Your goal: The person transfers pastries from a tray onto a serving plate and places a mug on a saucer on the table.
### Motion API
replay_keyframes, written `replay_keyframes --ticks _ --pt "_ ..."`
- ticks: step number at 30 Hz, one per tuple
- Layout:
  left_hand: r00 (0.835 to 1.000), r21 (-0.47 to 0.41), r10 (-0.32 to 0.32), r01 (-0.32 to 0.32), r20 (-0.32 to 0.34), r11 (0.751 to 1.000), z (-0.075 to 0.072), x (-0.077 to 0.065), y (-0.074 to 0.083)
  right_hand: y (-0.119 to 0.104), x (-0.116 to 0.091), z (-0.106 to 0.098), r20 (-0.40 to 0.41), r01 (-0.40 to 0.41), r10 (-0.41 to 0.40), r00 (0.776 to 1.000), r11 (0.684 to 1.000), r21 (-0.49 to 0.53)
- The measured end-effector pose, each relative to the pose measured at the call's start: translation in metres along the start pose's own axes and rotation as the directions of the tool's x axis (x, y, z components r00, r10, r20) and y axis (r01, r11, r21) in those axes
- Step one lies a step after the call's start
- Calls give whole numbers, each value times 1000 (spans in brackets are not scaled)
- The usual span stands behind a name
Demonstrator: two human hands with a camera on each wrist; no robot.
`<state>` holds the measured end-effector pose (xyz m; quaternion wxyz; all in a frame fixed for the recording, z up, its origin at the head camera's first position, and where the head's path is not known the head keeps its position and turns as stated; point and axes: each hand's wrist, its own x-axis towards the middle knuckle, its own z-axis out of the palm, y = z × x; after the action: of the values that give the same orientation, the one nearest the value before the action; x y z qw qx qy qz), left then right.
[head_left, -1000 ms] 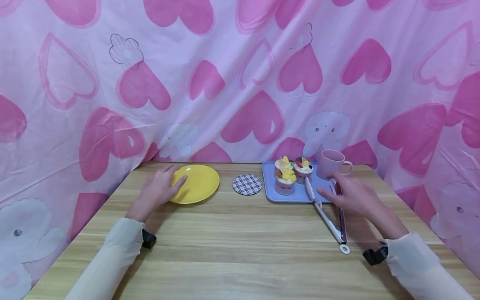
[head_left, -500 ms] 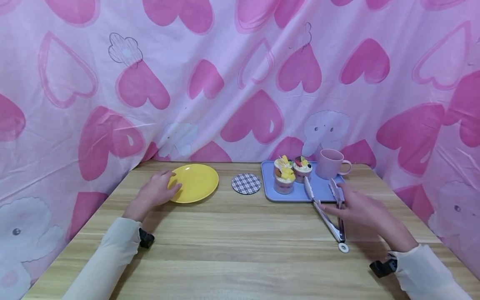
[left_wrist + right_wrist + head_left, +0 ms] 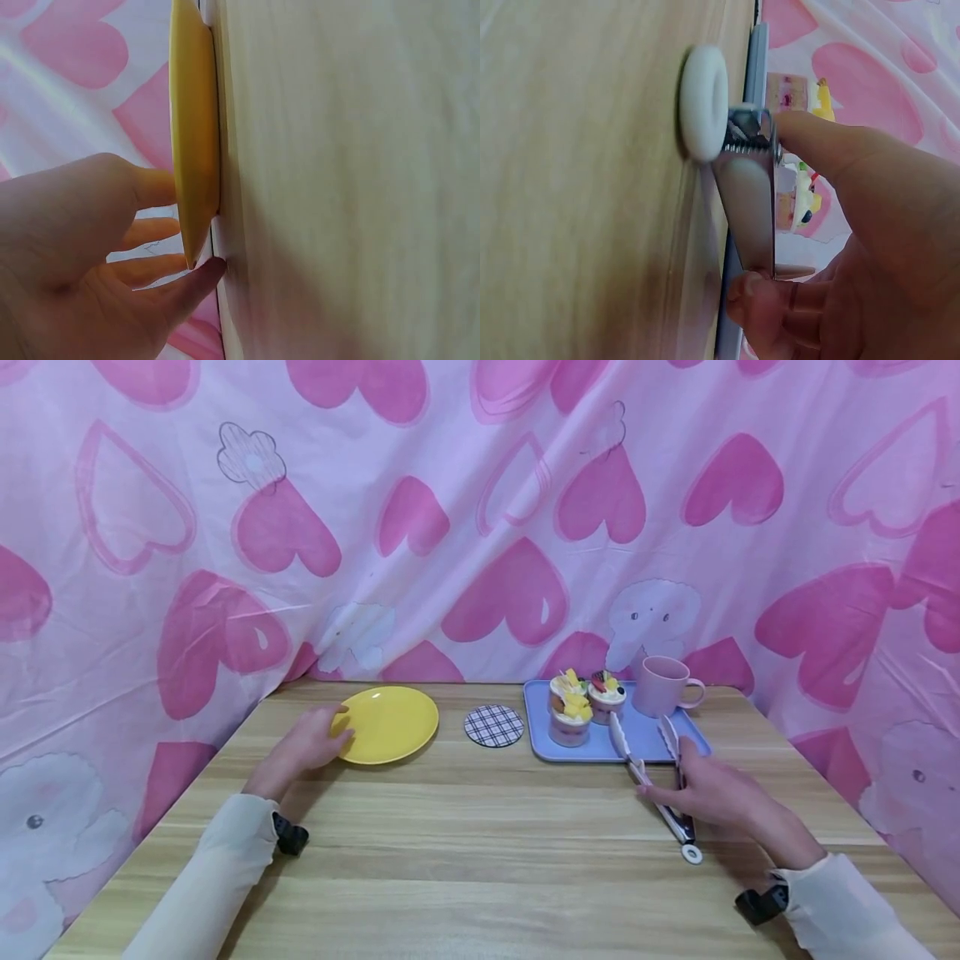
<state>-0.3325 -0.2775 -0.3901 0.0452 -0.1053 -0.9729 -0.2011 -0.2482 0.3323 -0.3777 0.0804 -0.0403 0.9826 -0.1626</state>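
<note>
Beside the left rim of a yellow plate point(image 3: 390, 727), my left hand point(image 3: 300, 747) is spread with relaxed fingers. The left wrist view puts its fingertips right at the plate edge point(image 3: 196, 142), the lowest one reaching down to the tabletop. My right hand point(image 3: 720, 789) holds a pair of metal tongs point(image 3: 621, 742), thumb on one arm and fingers curled at the other. The tongs' arms stand spread, white-tipped ends over a blue tray point(image 3: 641, 732); their white end ring point(image 3: 705, 103) lies close over the table.
On the tray are several dessert cups point(image 3: 570, 731) topped with cream and fruit, and a pink mug point(image 3: 660, 689) at the back right. A checked round coaster point(image 3: 493, 727) lies between plate and tray. A heart-print curtain point(image 3: 480, 527) hangs behind the wooden table point(image 3: 450, 860).
My right hand has come down from above the tray's front right onto the tongs and now grips them. The left hand has drawn slightly left, off the plate's surface to its rim.
</note>
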Motion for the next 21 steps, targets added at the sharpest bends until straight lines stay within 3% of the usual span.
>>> replay_keyframes --ticks 5,10,16,21 --pt "1000 -25 -24 24 -4 999 -3 0 -1 2 -2 -4 0 -7 7 1000 1000 7" --pt "1000 -18 -3 3 -29 1000 -4 -1 -2 6 -5 -8 -15 24 -24 1000 1000 9" --pt "998 -37 -60 61 18 997 -4 0 -4 11 -5 -10 -22 31 -32 999 999 -21" --pt "998 -45 -66 67 17 997 -3 0 -5 15 -4 -11 -25 43 -44 999 999 -28"
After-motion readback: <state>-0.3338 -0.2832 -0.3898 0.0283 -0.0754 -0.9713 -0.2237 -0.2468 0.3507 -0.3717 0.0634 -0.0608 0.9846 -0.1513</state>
